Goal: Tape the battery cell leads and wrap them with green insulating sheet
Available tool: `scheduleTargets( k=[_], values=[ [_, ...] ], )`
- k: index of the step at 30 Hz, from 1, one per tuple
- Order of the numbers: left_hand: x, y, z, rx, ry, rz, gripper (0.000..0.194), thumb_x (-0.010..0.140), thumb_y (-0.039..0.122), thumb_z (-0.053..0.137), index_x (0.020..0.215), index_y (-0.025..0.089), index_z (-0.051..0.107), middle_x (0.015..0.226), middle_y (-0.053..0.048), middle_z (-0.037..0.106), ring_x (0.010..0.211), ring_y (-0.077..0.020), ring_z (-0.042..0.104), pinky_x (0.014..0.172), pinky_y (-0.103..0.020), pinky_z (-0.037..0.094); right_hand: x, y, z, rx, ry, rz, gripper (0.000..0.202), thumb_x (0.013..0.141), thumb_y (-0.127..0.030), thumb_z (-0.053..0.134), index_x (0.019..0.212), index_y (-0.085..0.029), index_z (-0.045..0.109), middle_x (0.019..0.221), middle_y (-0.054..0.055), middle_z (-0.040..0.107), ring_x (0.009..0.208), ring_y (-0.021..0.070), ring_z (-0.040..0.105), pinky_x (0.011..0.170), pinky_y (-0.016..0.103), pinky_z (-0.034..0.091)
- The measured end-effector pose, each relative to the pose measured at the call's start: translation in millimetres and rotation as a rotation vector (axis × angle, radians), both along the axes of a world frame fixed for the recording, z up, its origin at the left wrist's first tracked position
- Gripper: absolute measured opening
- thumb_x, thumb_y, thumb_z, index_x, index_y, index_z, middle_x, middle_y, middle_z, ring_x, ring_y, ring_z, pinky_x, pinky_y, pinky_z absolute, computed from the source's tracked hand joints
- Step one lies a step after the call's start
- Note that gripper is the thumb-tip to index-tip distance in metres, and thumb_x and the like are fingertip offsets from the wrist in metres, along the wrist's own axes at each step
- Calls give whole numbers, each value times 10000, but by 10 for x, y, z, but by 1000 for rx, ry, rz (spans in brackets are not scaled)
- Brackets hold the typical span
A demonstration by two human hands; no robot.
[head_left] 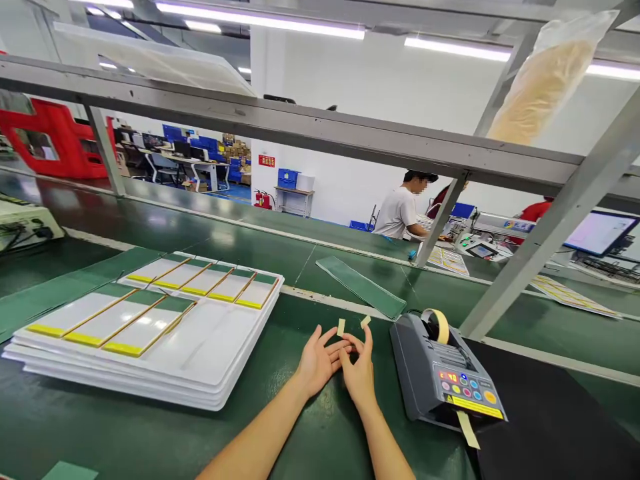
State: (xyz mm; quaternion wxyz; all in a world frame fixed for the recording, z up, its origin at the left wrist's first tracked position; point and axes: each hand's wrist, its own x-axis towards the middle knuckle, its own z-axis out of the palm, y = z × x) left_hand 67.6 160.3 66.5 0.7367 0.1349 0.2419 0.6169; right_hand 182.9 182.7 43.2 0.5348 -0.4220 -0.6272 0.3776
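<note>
My left hand (320,365) is palm up above the green work surface, its fingers stretched and apart. My right hand (360,379) is beside it with curved fingers, and its fingertips meet those of the left. A short piece of cream tape (366,322) clings to my right index fingertip. Another tape piece (341,327) stands up where the fingertips of both hands come together; I cannot tell which finger carries it. Right of my hands sits a grey tape dispenser (445,373) with a tape roll (442,327) on top and a strip (468,430) hanging from its front.
A stack of white panels (215,360) with yellow-and-green sections and brown strips lies at left. A green strip (363,287) lies beyond my hands. A metal shelf frame (300,123) crosses overhead, with a slanted post (555,220) at right. A person (400,210) works farther back.
</note>
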Motion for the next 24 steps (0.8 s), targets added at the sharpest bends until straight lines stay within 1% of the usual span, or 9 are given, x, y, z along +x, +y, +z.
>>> scheduleTargets(
  k=[3,7,10,14,17,20,24],
  values=[
    [7,7,-1,7,-13,-9,674,871,524,439,1368,88,305,995,-207,682,835,-243,689,844,-364,474,14,42,-34,4,29,-11,720,763,-198,548,1394,-207,201,1049,65,655,967,209,605,893,404,440],
    [17,10,-13,19,-20,-20,622,870,520,451,1307,83,386,941,-181,696,837,-240,687,838,-357,476,21,75,-68,-5,80,16,679,761,-214,553,1364,-205,240,996,56,668,916,193,614,845,381,462],
    [17,15,-31,13,-13,-20,565,876,512,445,1255,93,434,931,-165,697,848,-243,687,844,-363,476,18,84,-87,-17,125,40,683,756,-234,564,1357,-201,241,1006,68,668,903,190,620,827,375,474],
    [18,23,-50,13,-5,-14,503,877,504,446,1179,104,484,937,-154,692,863,-239,682,853,-362,477,8,84,-98,-44,170,80,703,757,-237,578,1365,-203,227,1062,88,661,930,190,624,856,384,472],
    [21,30,-69,29,-3,-13,467,872,502,463,1113,106,522,920,-141,691,877,-231,675,869,-359,472,3,84,-92,-63,196,102,722,757,-252,582,1370,-198,205,1077,96,654,967,198,616,870,390,462],
    [22,36,-91,49,0,-17,428,872,494,473,1037,110,561,891,-120,688,873,-220,668,871,-359,470,4,81,-68,-85,220,127,735,751,-275,592,1369,-193,201,1050,92,656,973,207,612,862,389,459],
    [22,41,-104,47,22,-23,428,883,486,468,1031,102,585,861,-85,685,831,-188,663,832,-353,483,13,63,-22,-108,255,157,705,759,-285,593,1359,-197,233,971,62,664,928,203,620,840,375,464]
  ],
)
